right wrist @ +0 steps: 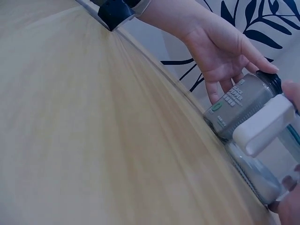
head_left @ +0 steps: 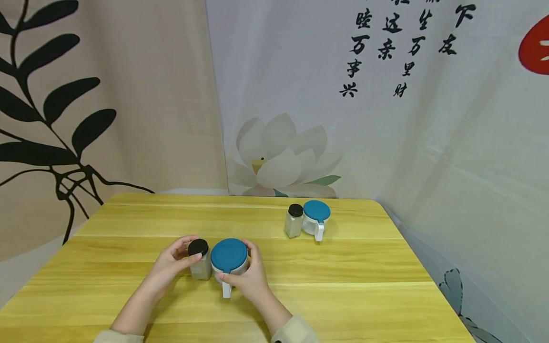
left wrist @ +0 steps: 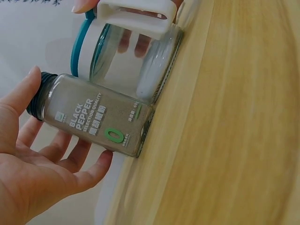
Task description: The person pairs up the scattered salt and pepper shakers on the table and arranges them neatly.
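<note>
Yellow wood grain is spread over the bench (head_left: 343,305), onto which two arms in pale sleeves (head_left: 296,331) are stretched from the near side. Just beyond the wrists, a white handle (head_left: 226,289) is pointed toward the near side; it is fixed to a glass jar (head_left: 229,255) with a blue lid. The jar is gripped by the right hand (head_left: 254,276), its thumb set by the top of the handle and its fingers wrapped around the far right side. Something white is seen low inside the glass; whether it is powder or a spoon cannot be told.

Just left of the jar, an upright pepper bottle (left wrist: 98,115) is held by the left hand (head_left: 171,264), with the thumb laid against the black cap (head_left: 198,247) and the fingers curled behind. Both containers are placed close together on the bench; whether they are touching cannot be made out.

If they were pushed closer, a knock of glass on glass could be caused. Because the bottle is narrow and is held high, it could be tipped by a sideways nudge at the cap. The thumb could also be slipped off the smooth lid, or the handle caught by a sleeve.

Farther off, to the right, a second bottle (head_left: 294,226) and a second jar (head_left: 317,224) are stood side by side. Beyond the bench, a pale cloth (head_left: 274,71) is hung, printed with a lotus and black writing.
</note>
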{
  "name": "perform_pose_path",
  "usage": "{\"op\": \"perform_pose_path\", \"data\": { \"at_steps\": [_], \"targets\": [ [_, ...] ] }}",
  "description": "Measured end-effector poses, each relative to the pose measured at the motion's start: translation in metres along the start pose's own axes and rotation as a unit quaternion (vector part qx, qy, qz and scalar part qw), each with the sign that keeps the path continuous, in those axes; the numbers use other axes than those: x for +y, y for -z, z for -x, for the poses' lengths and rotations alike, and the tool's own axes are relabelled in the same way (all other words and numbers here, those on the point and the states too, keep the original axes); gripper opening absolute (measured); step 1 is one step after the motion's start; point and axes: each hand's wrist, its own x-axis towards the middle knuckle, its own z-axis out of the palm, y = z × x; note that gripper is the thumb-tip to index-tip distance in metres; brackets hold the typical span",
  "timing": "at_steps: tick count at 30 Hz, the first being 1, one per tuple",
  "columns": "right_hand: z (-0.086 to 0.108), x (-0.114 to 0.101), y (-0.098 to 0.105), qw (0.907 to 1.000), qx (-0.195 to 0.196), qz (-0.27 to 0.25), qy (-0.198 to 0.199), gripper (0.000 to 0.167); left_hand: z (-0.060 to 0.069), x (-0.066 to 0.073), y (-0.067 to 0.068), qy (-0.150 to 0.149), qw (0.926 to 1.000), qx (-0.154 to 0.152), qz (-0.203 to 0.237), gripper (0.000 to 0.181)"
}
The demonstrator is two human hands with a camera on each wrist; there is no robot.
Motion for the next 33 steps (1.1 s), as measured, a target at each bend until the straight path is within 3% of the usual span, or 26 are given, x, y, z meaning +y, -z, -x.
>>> {"op": "perform_pose_path", "data": {
  "at_steps": [18,33],
  "targets": [
    [0.0036,-0.0032,0.0018,0.9997,-0.021,-0.002,-0.010,0.093,0.0013,0.0030,-0.0001,-0.001,0.9999,-0.002,-0.012,0.053],
    [0.0047,-0.0028,0.0038,0.9995,-0.032,0.001,0.005,0.095,0.0016,0.0025,-0.0006,-0.015,0.9996,0.002,-0.022,0.052]
  ]
}}
